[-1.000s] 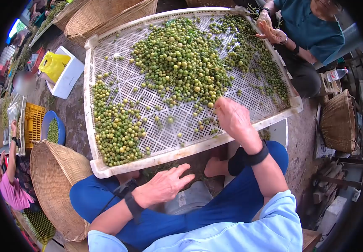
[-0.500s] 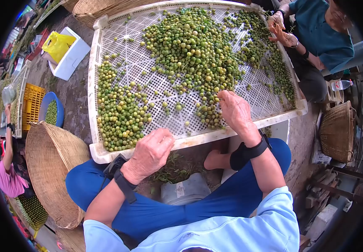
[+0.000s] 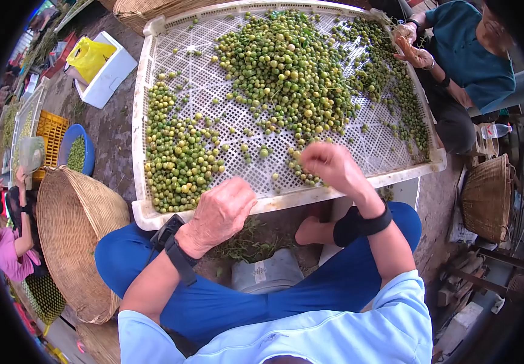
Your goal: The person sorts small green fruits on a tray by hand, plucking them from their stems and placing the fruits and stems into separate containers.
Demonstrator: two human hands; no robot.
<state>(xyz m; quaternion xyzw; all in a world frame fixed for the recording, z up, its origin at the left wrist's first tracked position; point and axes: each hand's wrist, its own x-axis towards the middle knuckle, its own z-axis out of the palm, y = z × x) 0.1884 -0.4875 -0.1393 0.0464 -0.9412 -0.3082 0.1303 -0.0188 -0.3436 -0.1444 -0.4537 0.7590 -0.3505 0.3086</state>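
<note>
A white perforated plastic tray [image 3: 142, 121] lies in front of me, holding small round green and yellowish fruits. The largest heap of fruits [image 3: 283, 73] is at its middle and back, and a loose pile [image 3: 183, 161] covers the left side. My left hand [image 3: 222, 209] is closed at the tray's front edge, its fingertips turned away, so anything in them is hidden. Over a small cluster of fruits [image 3: 301, 173] near the front is my right hand [image 3: 335, 170], its fingers curled in and slightly blurred. Whether it holds a fruit cannot be seen.
Another person's hands [image 3: 412, 48] are at the tray's back right corner. Woven baskets stand left [image 3: 74, 242] and right [image 3: 486, 197]. A grey bucket [image 3: 268, 273] is between my legs. Farther left are a blue basin [image 3: 90, 151], a yellow crate [image 3: 51, 136] and a white box [image 3: 113, 73].
My right hand has pulled back slightly left from the fruits, its fingers now more curled. My left hand has barely moved. At far left, a person's raised arm with a clear container has shifted.
</note>
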